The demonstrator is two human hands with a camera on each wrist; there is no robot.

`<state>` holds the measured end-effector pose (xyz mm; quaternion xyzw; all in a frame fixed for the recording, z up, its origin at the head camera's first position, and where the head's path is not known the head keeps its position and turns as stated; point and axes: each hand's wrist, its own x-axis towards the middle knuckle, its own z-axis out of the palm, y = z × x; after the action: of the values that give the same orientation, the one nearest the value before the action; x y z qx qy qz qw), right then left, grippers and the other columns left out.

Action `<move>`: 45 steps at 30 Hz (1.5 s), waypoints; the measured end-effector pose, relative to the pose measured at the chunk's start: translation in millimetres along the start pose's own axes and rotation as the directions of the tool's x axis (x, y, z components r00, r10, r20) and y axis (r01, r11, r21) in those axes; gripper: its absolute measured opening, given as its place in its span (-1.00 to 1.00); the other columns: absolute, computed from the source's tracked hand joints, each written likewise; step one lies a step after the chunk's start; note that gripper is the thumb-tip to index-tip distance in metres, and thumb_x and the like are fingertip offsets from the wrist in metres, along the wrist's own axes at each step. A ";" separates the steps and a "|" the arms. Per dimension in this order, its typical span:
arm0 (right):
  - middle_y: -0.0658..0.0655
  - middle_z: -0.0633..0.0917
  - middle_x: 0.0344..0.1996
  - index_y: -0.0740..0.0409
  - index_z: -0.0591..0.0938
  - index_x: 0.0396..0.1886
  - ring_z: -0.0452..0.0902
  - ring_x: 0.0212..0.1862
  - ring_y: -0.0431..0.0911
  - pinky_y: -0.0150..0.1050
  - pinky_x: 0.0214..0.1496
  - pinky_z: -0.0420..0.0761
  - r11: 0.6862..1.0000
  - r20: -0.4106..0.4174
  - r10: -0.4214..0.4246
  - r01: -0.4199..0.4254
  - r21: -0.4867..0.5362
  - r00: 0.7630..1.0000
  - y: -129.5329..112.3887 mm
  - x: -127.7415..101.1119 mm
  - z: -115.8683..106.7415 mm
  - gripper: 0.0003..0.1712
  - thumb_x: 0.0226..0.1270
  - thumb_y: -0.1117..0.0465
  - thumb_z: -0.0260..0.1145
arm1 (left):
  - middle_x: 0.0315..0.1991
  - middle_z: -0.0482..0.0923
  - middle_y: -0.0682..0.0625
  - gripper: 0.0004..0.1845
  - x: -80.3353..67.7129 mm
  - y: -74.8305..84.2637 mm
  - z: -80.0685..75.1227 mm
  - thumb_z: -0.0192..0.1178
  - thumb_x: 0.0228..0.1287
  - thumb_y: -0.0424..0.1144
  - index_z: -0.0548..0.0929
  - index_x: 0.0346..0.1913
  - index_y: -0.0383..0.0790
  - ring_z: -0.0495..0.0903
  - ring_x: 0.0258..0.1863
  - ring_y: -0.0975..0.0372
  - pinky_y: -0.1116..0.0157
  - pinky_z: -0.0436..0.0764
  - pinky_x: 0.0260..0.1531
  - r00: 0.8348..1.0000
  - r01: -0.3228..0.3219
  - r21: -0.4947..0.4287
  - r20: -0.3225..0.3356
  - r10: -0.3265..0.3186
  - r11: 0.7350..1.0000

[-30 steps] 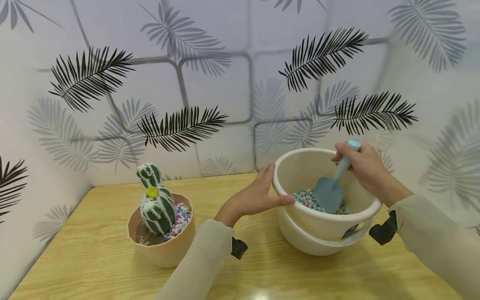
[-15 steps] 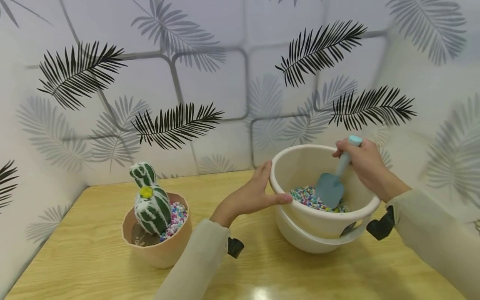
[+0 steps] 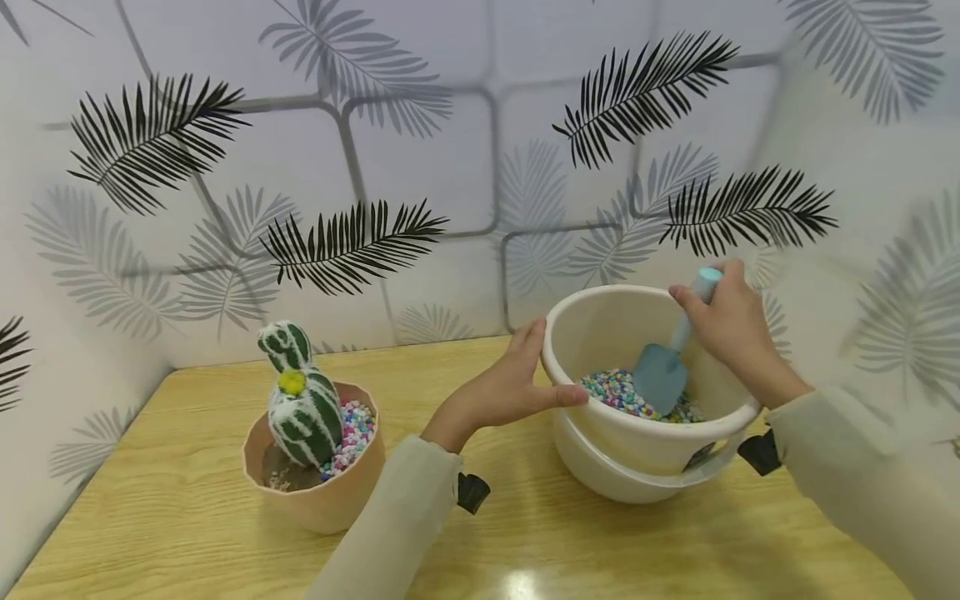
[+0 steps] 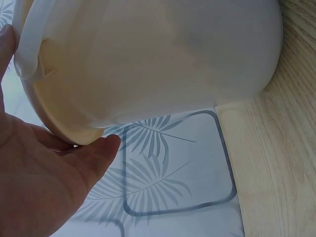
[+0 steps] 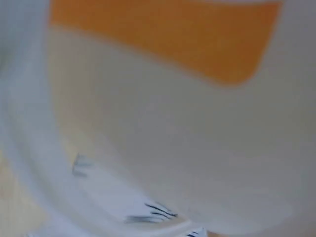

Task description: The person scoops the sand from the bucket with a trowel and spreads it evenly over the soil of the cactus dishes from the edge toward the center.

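A cream bucket point(image 3: 600, 333) stands nested in a second one on the wooden table point(image 3: 525, 550), with coloured pebbles point(image 3: 611, 390) at its bottom. My right hand point(image 3: 723, 321) grips the handle of a light blue trowel point(image 3: 662, 375), whose blade rests in the pebbles. With thumb and fingers spread, my left hand point(image 3: 517, 385) holds the bucket's left rim; the left wrist view shows that hand point(image 4: 34, 177) against the bucket wall point(image 4: 148, 59). To the left stands a peach pot point(image 3: 322, 492) holding a green and white cactus point(image 3: 300, 400) and some pebbles.
Leaf-patterned walls point(image 3: 420, 167) close the table in at the back and both sides. Bare tabletop lies between the pot and the buckets and along the front. The right wrist view is a blurred close-up of the bucket wall point(image 5: 173, 163).
The trowel has tipped slightly more upright in the pebbles as my right hand rose a little. My left hand stays on the rim. The view has shifted slightly.
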<state>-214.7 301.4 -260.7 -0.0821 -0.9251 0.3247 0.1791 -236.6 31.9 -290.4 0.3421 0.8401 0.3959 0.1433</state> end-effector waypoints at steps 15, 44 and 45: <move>-0.25 0.60 -0.41 0.37 0.45 0.02 0.47 -0.24 -0.41 -0.33 0.01 0.42 0.946 0.178 -0.004 -0.054 0.320 0.984 7.8 4.7 0.2 -0.53 0.51 0.01 -0.03 | 0.52 -0.22 -0.10 0.10 0.0 0.3 3.6 0.33 0.14 0.06 -0.20 0.52 -0.10 -0.06 0.49 0.08 -0.01 0.16 0.39 1.000 -0.017 -0.021 -0.007 0.017 1.000; 0.36 0.57 0.03 0.38 0.40 0.09 0.44 0.02 -0.35 -0.62 0.00 0.35 0.906 0.120 -0.374 0.335 0.258 0.920 -3.0 0.8 7.0 -0.66 0.54 0.19 -0.07 | 0.50 -0.19 -0.10 0.13 -2.6 -1.3 0.9 0.30 0.12 0.17 -0.22 0.53 -0.10 0.07 0.43 0.11 0.08 0.34 0.29 0.999 -0.050 -0.062 -0.012 0.049 0.997; 0.38 0.56 0.05 0.39 0.37 0.10 0.45 0.06 -0.26 -0.56 0.03 0.36 0.920 0.141 -0.336 0.292 0.261 0.931 -2.2 1.1 6.9 -0.62 0.56 0.16 -0.10 | 0.50 -0.19 -0.10 0.12 -2.6 -1.3 1.4 0.30 0.13 0.14 -0.22 0.53 -0.10 0.07 0.43 0.11 0.08 0.35 0.29 0.999 -0.048 -0.065 -0.011 0.048 0.997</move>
<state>-218.5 296.1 -264.0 0.1200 -0.8935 0.4054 0.1515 -234.6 30.3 -292.4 0.3554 0.8188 0.4282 0.1409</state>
